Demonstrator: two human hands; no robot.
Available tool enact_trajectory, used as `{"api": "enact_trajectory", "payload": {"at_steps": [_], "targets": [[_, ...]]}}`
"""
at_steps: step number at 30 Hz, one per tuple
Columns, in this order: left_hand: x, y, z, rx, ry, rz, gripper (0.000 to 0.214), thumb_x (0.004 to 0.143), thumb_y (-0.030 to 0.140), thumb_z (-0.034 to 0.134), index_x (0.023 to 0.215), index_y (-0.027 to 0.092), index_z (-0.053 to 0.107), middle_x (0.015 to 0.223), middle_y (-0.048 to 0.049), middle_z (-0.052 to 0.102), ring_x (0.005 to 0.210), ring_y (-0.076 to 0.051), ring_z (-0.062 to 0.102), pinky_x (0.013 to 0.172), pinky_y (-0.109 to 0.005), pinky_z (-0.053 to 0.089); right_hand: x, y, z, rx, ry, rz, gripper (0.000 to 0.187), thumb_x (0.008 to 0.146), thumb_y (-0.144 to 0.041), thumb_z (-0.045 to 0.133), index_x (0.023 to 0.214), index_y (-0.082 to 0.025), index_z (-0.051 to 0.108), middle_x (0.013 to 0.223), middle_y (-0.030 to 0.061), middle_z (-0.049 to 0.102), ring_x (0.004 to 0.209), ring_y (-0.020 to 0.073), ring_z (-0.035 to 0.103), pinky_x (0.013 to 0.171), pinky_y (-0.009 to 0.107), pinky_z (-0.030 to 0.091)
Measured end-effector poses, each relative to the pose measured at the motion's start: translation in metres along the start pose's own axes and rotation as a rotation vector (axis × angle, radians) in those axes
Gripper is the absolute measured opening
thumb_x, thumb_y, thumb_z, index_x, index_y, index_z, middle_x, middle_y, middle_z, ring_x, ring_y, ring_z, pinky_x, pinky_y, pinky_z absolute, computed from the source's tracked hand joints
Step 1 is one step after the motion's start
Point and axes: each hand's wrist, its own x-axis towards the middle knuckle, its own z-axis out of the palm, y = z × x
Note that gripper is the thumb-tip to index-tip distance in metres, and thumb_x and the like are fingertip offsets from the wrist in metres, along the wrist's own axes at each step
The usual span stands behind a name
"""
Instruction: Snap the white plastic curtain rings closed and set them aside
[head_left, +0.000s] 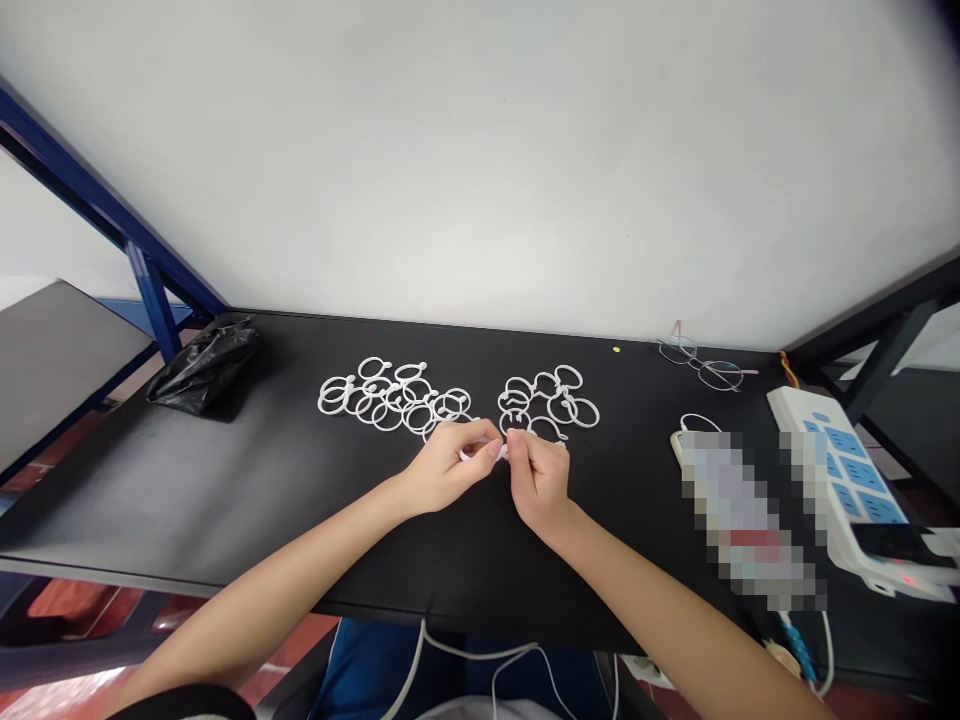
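Between my fingertips, just above the middle of the black table, is a white curtain ring (469,453), mostly covered by my fingers. My left hand (452,466) pinches its loop between thumb and forefinger. Pressed close against the small end of the same ring, my right hand (538,478) has its fingers curled and closed. Beyond my left hand lies a loose pile of white rings (388,408), overlapping one another, some with small knobs. A smaller group of similar rings (572,410) lies past my right hand.
A crumpled black plastic bag (206,368) sits at the far left of the table (247,490). Eyeglasses (701,368) rest at the back right. A blurred phone (742,520) and a white power strip (847,470) lie on the right. Cables hang over the front edge.
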Motion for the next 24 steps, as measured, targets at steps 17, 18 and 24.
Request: {"api": "enact_trajectory", "payload": {"at_steps": [17, 18, 24], "targets": [[0.0007, -0.0029, 0.0015, -0.025, 0.000, 0.041, 0.035, 0.093, 0.040, 0.046, 0.069, 0.015, 0.051, 0.053, 0.0066, 0.033, 0.050, -0.007, 0.026, 0.049, -0.020, 0.026, -0.0015, 0.0010, 0.0040, -0.052, 0.080, -0.183, 0.036, 0.097, -0.014, 0.040, 0.062, -0.020, 0.038, 0.052, -0.0048, 0.035, 0.045, 0.0078, 0.032, 0.045, 0.025, 0.025], [0.0008, -0.0034, 0.0017, -0.030, 0.001, 0.042, 0.035, 0.093, 0.040, 0.046, 0.069, 0.015, 0.050, 0.053, 0.0063, 0.035, 0.050, -0.007, 0.027, 0.049, -0.020, 0.026, -0.0017, 0.0010, 0.0044, -0.055, 0.081, -0.181, 0.035, 0.097, -0.013, 0.040, 0.062, -0.020, 0.039, 0.052, -0.0047, 0.035, 0.045, 0.0078, 0.032, 0.045, 0.025, 0.026], [0.0010, -0.0053, 0.0017, -0.032, -0.004, 0.038, 0.035, 0.093, 0.039, 0.046, 0.068, 0.015, 0.050, 0.053, 0.0060, 0.036, 0.050, -0.007, 0.028, 0.049, -0.020, 0.026, -0.0024, 0.0012, 0.0042, -0.059, 0.069, -0.167, 0.035, 0.097, -0.014, 0.040, 0.063, -0.020, 0.040, 0.052, -0.0042, 0.038, 0.045, 0.0079, 0.034, 0.045, 0.025, 0.028]]}}
